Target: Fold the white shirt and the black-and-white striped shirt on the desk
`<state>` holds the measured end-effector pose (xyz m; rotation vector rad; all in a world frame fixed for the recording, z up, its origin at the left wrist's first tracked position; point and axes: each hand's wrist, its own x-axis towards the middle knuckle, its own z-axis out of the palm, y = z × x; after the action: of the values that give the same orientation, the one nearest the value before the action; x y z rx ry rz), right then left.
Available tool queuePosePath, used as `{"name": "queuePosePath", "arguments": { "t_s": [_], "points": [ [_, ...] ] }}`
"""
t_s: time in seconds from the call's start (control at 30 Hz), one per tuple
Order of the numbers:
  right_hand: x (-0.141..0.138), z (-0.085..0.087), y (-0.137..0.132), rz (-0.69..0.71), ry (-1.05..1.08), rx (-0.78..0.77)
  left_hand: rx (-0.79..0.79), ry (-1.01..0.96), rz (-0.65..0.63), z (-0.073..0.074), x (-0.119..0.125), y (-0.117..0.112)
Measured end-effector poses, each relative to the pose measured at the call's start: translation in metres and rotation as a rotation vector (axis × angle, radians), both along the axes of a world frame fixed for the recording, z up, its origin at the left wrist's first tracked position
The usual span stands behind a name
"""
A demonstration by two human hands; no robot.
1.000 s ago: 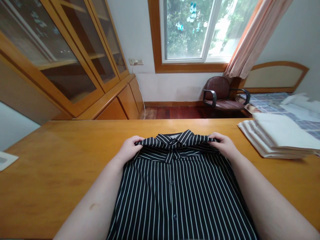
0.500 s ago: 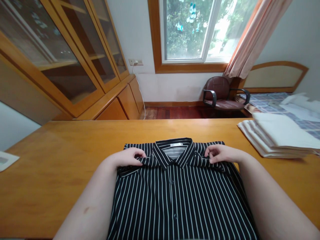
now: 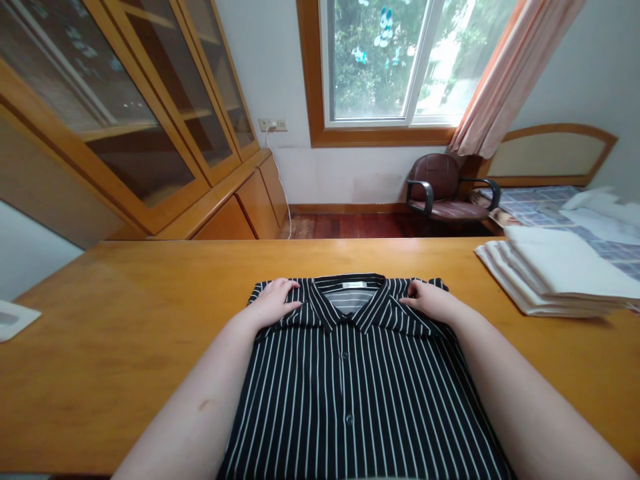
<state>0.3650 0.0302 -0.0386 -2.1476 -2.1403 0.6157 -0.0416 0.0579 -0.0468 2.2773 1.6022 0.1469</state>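
Note:
A black button-up shirt with thin white stripes lies front side up on the wooden table, its collar toward the far edge. My left hand rests on the shirt's left shoulder, fingers spread and thumb apart. On the opposite shoulder, my right hand touches the cloth with its fingers bent and its thumb held away from them. Small folds run across the fabric below both hands. A pale label shows inside the collar, and the shirt's lower end is out of frame.
A stack of folded white cloths or sheets lies at the table's right. The wooden table has a white flat item at its left edge. Beyond stand a brown armchair, a bed and glass-doored cabinets.
Both hands have moved slightly toward the far edge and inward. They have let go of the pinched shirt cloth, and the raised fold below the collar lies flatter.

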Motion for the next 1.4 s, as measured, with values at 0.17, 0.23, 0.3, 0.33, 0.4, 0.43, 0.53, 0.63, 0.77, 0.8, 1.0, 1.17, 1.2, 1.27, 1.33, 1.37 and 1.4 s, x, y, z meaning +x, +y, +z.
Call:
{"name": "queuePosePath", "arguments": {
  "t_s": [0.17, 0.23, 0.3, 0.33, 0.4, 0.43, 0.53, 0.63, 0.77, 0.8, 1.0, 1.17, 1.2, 1.27, 1.33, 1.37, 1.4],
  "points": [
    [-0.001, -0.004, 0.012, 0.011, -0.072, 0.000, -0.086, 0.090, 0.007, -0.011, 0.003, 0.007],
    [-0.002, -0.005, 0.017, 0.010, -0.103, 0.024, -0.099, 0.116, 0.006, -0.011, 0.005, 0.013],
    [-0.003, -0.006, 0.021, 0.001, -0.107, 0.068, -0.064, 0.122, 0.002, -0.010, 0.008, 0.020],
    [-0.004, -0.006, 0.023, -0.009, -0.098, 0.089, -0.023, 0.122, 0.007, -0.010, 0.009, 0.023],
    [-0.005, -0.007, 0.026, -0.032, -0.072, 0.122, 0.074, 0.121, 0.022, -0.011, 0.011, 0.031],
    [-0.006, -0.007, 0.027, -0.046, -0.061, 0.133, 0.117, 0.119, 0.029, -0.013, 0.012, 0.034],
    [-0.010, -0.010, 0.029, -0.082, -0.059, 0.181, 0.179, 0.110, 0.022, -0.017, 0.011, 0.046],
    [-0.014, -0.014, 0.028, -0.107, -0.080, 0.255, 0.176, 0.080, -0.003, -0.018, 0.009, 0.055],
    [-0.014, -0.016, 0.024, -0.114, -0.049, 0.311, 0.200, -0.003, 0.091, -0.009, 0.019, 0.052],
    [-0.013, -0.016, 0.023, -0.116, -0.024, 0.316, 0.207, -0.049, 0.145, -0.006, 0.024, 0.049],
    [-0.010, -0.008, 0.016, -0.003, 0.243, 0.429, 0.100, -0.346, 0.326, 0.000, 0.061, 0.011],
    [-0.018, -0.008, 0.011, 0.161, 0.606, 0.309, 0.171, -0.236, 0.265, -0.002, 0.078, -0.005],
    [-0.020, -0.009, 0.011, 0.171, 0.636, 0.245, 0.170, -0.211, 0.257, -0.001, 0.079, -0.005],
    [-0.022, -0.009, 0.010, 0.168, 0.683, 0.124, 0.169, -0.208, 0.247, 0.000, 0.081, -0.006],
    [-0.023, -0.006, 0.009, 0.148, 0.741, 0.058, 0.159, -0.264, 0.244, 0.002, 0.081, -0.006],
    [-0.024, -0.004, 0.009, 0.140, 0.766, 0.045, 0.151, -0.304, 0.245, 0.002, 0.081, -0.006],
    [-0.024, -0.002, 0.008, 0.135, 0.784, 0.041, 0.142, -0.345, 0.245, 0.003, 0.080, -0.006]
  ]
}}
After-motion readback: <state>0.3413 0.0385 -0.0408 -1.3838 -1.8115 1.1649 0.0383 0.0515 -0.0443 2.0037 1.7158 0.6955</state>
